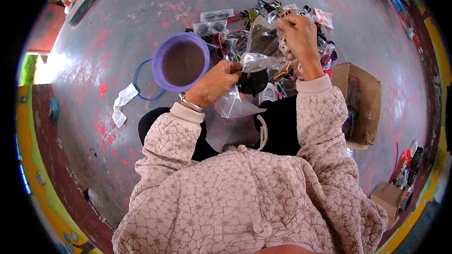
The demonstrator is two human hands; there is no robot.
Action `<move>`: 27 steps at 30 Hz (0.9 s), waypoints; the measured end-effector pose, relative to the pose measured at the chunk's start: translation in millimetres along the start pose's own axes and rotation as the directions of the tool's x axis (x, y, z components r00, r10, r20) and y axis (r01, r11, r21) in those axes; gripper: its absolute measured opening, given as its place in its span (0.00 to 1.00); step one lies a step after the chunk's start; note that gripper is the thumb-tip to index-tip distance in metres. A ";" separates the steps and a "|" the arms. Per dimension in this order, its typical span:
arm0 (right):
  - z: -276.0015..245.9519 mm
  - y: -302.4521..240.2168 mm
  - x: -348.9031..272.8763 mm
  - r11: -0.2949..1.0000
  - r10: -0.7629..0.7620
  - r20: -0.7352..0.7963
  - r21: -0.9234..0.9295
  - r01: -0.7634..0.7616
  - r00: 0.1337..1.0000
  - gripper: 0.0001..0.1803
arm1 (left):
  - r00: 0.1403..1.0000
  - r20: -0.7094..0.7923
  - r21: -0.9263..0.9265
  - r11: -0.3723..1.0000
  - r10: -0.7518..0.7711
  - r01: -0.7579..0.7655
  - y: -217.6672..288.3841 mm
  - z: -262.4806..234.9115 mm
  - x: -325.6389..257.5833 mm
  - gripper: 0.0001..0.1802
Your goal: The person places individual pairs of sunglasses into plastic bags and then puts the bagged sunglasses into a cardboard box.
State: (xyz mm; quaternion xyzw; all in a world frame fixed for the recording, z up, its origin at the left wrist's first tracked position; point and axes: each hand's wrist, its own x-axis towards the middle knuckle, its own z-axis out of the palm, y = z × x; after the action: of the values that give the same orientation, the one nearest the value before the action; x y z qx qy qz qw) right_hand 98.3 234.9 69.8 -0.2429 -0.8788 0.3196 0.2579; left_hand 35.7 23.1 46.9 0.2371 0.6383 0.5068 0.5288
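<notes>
My left hand [217, 82] pinches a clear plastic bag [234, 105] holding, apparently, dark sunglasses [252, 82]; my right hand [297, 35] grips another bag above. The pile of unpacked sunglasses [263, 14] beyond remains.

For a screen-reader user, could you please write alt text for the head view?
Seen from above, a seated person in a quilted jacket holds a clear bag in the left hand, while the right hand lifts another bag over a pile of sunglasses. A purple tub and a cardboard box stand on the floor.
</notes>
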 end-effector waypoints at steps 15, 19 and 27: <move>29.9 -48.8 -40.0 0.915 -0.381 0.411 0.293 0.276 0.828 0.13 | 0.924 -0.292 0.528 0.847 0.245 -0.057 -0.5 -22.2 -4.6 0.12; 35.1 -43.2 -42.7 0.933 -0.321 0.420 0.294 0.207 0.849 0.08 | 0.899 -0.215 0.656 0.738 0.382 -0.157 -3.8 -22.8 -2.5 0.12; 26.3 -28.6 -28.7 0.959 -0.281 0.237 0.105 0.263 0.930 0.06 | 0.992 -0.096 0.484 0.874 0.085 -0.028 4.1 -6.2 -4.6 0.15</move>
State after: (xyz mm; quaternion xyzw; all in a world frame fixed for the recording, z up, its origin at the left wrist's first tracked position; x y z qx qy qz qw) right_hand 96.3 187.1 63.5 -0.0675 -0.9174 0.3399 0.1958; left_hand 30.5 18.3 52.2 0.3504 0.7663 0.3601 0.4005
